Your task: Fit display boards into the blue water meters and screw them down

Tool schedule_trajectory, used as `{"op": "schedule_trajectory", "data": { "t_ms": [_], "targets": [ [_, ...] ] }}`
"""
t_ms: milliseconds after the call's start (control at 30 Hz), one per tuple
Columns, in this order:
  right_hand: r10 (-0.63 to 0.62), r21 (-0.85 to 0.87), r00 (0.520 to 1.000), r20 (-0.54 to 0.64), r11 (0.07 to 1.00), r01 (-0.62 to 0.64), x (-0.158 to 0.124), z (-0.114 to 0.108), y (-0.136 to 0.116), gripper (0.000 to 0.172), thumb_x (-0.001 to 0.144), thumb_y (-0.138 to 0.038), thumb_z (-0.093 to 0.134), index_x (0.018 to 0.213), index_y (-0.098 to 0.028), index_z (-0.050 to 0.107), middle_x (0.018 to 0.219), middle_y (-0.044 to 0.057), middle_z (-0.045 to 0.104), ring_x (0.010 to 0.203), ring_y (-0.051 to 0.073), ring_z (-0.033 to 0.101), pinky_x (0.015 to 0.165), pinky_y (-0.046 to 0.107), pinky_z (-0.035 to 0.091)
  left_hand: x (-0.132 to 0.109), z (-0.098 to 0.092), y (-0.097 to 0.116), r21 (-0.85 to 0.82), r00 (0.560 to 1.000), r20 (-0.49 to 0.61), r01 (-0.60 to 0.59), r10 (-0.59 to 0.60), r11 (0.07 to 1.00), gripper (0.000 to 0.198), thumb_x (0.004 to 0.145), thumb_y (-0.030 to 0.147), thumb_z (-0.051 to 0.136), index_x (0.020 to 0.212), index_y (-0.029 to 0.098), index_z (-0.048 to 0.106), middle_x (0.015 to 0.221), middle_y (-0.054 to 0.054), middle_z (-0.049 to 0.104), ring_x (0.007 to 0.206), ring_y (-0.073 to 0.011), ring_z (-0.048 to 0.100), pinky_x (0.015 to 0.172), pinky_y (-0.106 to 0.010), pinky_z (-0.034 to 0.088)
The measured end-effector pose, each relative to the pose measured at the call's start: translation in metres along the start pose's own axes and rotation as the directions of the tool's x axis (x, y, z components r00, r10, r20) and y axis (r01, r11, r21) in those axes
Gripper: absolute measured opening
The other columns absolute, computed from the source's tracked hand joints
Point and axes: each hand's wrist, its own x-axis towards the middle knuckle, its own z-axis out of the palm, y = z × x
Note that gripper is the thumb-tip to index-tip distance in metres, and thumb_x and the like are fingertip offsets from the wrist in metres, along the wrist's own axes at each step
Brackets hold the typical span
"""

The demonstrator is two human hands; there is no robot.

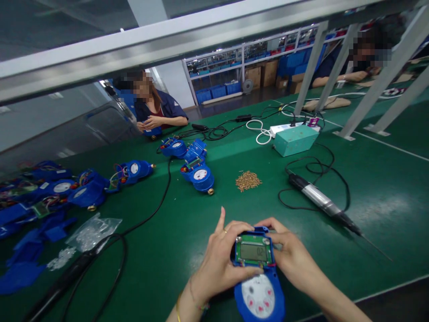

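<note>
Near the front edge of the green bench, both my hands are on a blue water meter point(279, 293) with a white round dial and a green circuit board bearing a small LCD. My left hand point(216, 264) grips its left side, thumb across the lower edge of the board and index finger raised. From the right, my right hand point(293, 255) holds the upper side of the housing, its fingertips partly hidden behind it. A pile of small brass-coloured screws point(248, 180) lies beyond my hands. Another blue meter point(203, 176) stands to the left of that pile.
An electric screwdriver point(321, 201) with a long bit lies at right, its cord looped behind. Several blue meters point(82, 194) with loose wires crowd the left, near a plastic bag point(95, 230) and blue covers point(23, 255). A turquoise box point(295, 141) and metal posts stand farther back. Two people sit beyond.
</note>
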Motion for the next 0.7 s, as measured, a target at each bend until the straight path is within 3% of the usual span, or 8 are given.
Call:
{"op": "schedule_trajectory", "data": {
  "t_ms": [133, 300, 500, 700],
  "targets": [
    [0.028, 0.04, 1.0, 0.002, 0.999, -0.028, 0.0, -0.002, -0.002, 0.023, 0.074, -0.025, 0.057, 0.078, -0.019, 0.079, 0.108, 0.011, 0.057, 0.108, 0.026, 0.054, 0.094, 0.035, 0.041, 0.001, 0.002, 0.001, 0.088, 0.997, 0.03, -0.067, 0.065, 0.994, 0.07, 0.078, 0.043, 0.079, 0.132, 0.026, 0.038, 0.124, -0.006, 0.066, 0.12, -0.0218, 0.063, 0.128, -0.052, 0.009],
    [0.011, 0.061, 1.0, 0.0, 0.998, -0.011, -0.003, 0.0, -0.004, 0.023, 0.076, -0.025, 0.056, 0.077, -0.019, 0.078, 0.107, 0.011, 0.057, 0.106, 0.026, 0.052, 0.094, 0.036, 0.042, -0.001, 0.005, -0.006, 0.02, 0.998, 0.019, -0.068, 0.068, 0.997, 0.074, 0.075, 0.047, 0.081, 0.132, 0.03, 0.038, 0.124, -0.005, 0.067, 0.125, -0.024, 0.061, 0.126, -0.054, 0.016],
    [-0.003, 0.028, 1.0, -0.004, 1.0, 0.003, -0.003, 0.004, -0.004, 0.024, 0.077, -0.021, 0.054, 0.075, -0.02, 0.078, 0.107, 0.011, 0.058, 0.11, 0.028, 0.051, 0.095, 0.038, 0.041, -0.004, 0.004, -0.012, -0.043, 0.999, 0.03, -0.041, 0.042, 0.998, 0.077, 0.069, 0.046, 0.085, 0.131, 0.033, 0.042, 0.126, -0.003, 0.067, 0.127, -0.027, 0.06, 0.125, -0.06, 0.008],
    [-0.017, 0.038, 1.0, -0.013, 0.999, 0.017, -0.004, 0.002, -0.001, 0.024, 0.077, -0.02, 0.054, 0.079, -0.021, 0.078, 0.109, 0.011, 0.057, 0.107, 0.027, 0.052, 0.096, 0.038, 0.042, 0.0, 0.008, -0.001, -0.104, 0.994, -0.012, 0.108, -0.11, 0.989, 0.068, 0.07, 0.042, 0.086, 0.126, 0.036, 0.048, 0.124, 0.0, 0.068, 0.122, -0.0268, 0.062, 0.121, -0.065, -0.011]
  ]
}}
